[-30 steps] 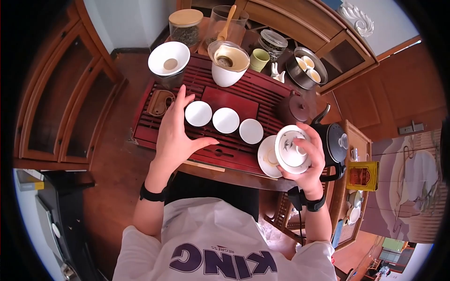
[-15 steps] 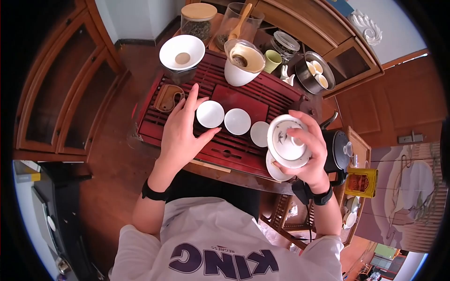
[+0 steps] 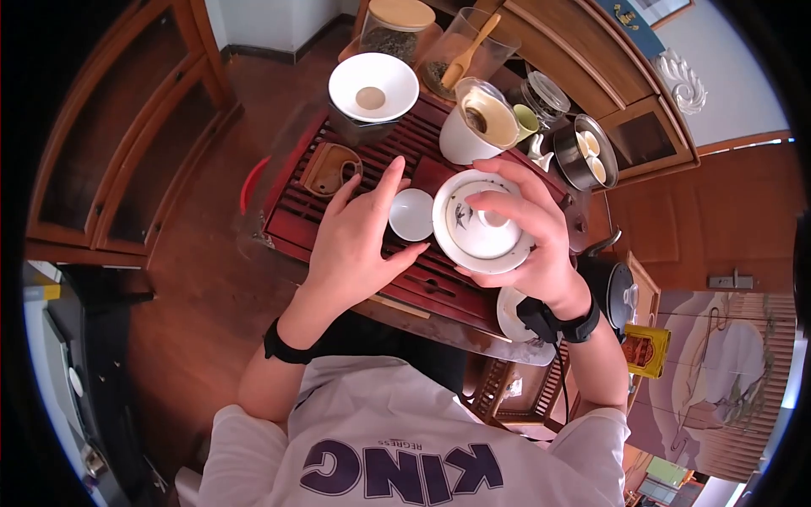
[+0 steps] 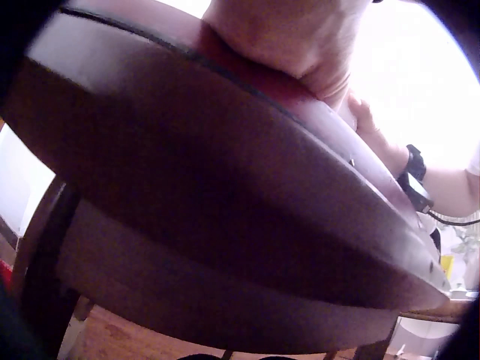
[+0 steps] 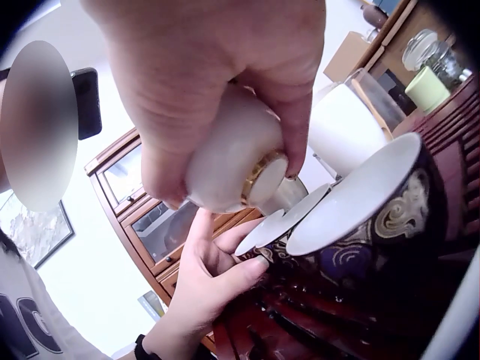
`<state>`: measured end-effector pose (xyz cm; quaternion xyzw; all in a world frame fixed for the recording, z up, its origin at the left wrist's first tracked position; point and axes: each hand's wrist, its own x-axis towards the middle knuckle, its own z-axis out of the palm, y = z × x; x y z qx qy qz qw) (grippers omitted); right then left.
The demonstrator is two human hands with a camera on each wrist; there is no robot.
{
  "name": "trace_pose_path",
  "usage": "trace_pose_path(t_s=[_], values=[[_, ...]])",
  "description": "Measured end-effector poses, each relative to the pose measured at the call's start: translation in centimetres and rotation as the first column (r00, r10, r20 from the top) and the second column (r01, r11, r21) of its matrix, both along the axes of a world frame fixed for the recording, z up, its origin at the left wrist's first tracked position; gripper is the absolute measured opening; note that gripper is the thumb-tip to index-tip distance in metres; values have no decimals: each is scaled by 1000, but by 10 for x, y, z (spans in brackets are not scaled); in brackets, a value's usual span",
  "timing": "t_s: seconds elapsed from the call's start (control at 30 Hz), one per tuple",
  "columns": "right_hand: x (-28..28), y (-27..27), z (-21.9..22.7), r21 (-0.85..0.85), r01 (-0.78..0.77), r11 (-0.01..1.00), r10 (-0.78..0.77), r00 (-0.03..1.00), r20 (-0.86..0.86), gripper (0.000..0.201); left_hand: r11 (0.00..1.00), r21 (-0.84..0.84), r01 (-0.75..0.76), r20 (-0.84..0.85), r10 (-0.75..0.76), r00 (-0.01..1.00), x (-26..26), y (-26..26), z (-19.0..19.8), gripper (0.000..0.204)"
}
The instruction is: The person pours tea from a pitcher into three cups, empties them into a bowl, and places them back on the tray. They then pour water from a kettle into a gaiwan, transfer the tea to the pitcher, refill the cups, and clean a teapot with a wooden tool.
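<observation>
My right hand (image 3: pixel 541 232) grips a white lidded gaiwan (image 3: pixel 483 242) by its rim, with fingers over the lid near the knob. In the right wrist view the gaiwan (image 5: pixel 229 154) is tilted above a row of tea cups. The leftmost white-lined cup (image 3: pixel 411 215) shows beside it; the gaiwan hides the others in the head view. My left hand (image 3: pixel 359 232) stands at this cup, its thumb and fingers spread to either side. A patterned dark cup (image 5: pixel 360 199) is nearest in the right wrist view. The gaiwan's white saucer (image 3: pixel 514 314) lies below my right wrist.
Everything stands on a slatted red tea tray (image 3: pixel 291 198). At its back are a white strainer (image 3: pixel 393 80) on a dark vessel, a white pitcher (image 3: pixel 463 139) with a filter and a wooden holder (image 3: pixel 325 169). A black kettle (image 3: pixel 604 283) stands at the right.
My right hand has carried the gaiwan leftward from above the saucer to over the cups. My left hand has stayed by the leftmost cup while the head view shifted.
</observation>
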<state>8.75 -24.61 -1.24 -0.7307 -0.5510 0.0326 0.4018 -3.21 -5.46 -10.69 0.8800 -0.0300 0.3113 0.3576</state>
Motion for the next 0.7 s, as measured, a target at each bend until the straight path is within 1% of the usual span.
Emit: trace_pose_path(t_s=[0.07, 0.13, 0.2, 0.47, 0.7], values=[[2, 5, -1, -19, -16, 1000, 16, 1000, -4, 65, 1000, -10, -3, 34, 3, 999, 0, -1, 0, 102], [3, 10, -1, -36, -29, 999, 29, 1000, -6, 65, 1000, -10, -2, 26, 2, 1000, 0, 0, 2, 102], [4, 12, 0, -89, -36, 995, 37, 999, 10, 66, 1000, -9, 0, 17, 1, 1000, 0, 0, 2, 102], [4, 17, 8, -184, -33, 982, 43, 998, 50, 65, 1000, -25, 0, 66, 2, 998, 1, -1, -1, 102], [5, 14, 15, -256, -26, 966, 43, 997, 63, 67, 1000, -29, 2, 52, -1, 999, -1, 0, -1, 102]])
